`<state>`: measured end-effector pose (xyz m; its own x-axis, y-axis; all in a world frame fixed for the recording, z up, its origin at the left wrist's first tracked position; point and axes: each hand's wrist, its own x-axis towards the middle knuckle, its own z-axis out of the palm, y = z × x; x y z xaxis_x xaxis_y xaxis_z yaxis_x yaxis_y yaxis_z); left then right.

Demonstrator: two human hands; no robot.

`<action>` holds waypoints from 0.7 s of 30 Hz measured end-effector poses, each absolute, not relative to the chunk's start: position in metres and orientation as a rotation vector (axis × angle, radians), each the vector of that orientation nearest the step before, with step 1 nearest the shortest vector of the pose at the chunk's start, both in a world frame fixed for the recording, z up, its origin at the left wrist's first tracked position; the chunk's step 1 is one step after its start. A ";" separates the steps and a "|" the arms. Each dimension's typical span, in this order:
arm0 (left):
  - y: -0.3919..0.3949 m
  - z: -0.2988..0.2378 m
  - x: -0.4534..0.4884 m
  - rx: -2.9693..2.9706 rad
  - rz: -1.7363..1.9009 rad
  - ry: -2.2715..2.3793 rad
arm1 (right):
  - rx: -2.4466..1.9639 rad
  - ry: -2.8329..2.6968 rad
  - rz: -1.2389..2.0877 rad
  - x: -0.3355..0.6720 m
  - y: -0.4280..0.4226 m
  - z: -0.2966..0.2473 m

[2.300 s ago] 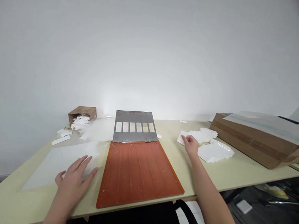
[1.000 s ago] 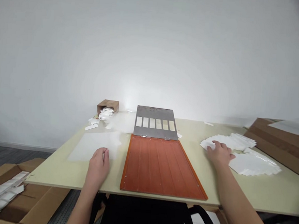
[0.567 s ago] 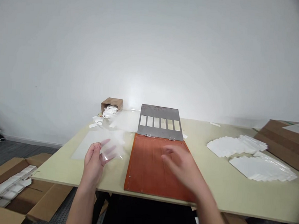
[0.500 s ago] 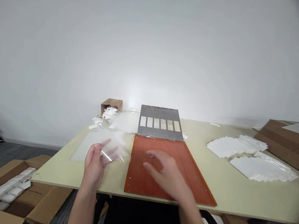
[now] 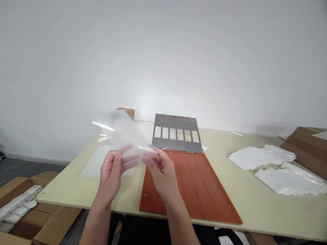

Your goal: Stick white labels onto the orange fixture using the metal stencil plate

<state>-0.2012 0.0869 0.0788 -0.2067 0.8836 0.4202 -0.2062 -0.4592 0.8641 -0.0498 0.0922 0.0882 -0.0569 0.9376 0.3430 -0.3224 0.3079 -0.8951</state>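
A clear plastic sheet (image 5: 129, 135) is held up between my two hands, bent and catching the light. My left hand (image 5: 112, 171) pinches its lower left part between thumb and fingers. On the lower right part, my right hand (image 5: 160, 169) grips it, thumb in front and fingers partly behind. Below and to the right lies a red-brown board (image 5: 195, 188) with grooves. Hinged to its far edge is a grey metal plate (image 5: 177, 122) with a row of several rectangular cut-outs. Under the left hand, a whitish sheet (image 5: 90, 166) rests on the table.
Fanned stacks of white sleeves (image 5: 291, 180) lie on the right of the pale table (image 5: 63, 190), near a cardboard box (image 5: 312, 155). A small carton (image 5: 129, 112) stands at the back. On the floor at left, an open cardboard box (image 5: 52, 223) holds white packs.
My right hand has moved left from above the board and taken hold of the plastic sheet. The sheet is now lifted higher, in front of the small carton.
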 end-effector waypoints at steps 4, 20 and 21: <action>0.083 0.075 -0.200 1.495 1.613 1.048 | -0.654 -1.077 1.011 -0.049 0.085 0.083; 0.063 0.085 -0.193 2.770 1.871 1.524 | -0.832 -1.833 0.041 -0.012 0.081 0.074; 0.062 0.085 -0.191 2.798 1.820 1.452 | -0.835 -1.855 -0.002 -0.013 0.081 0.073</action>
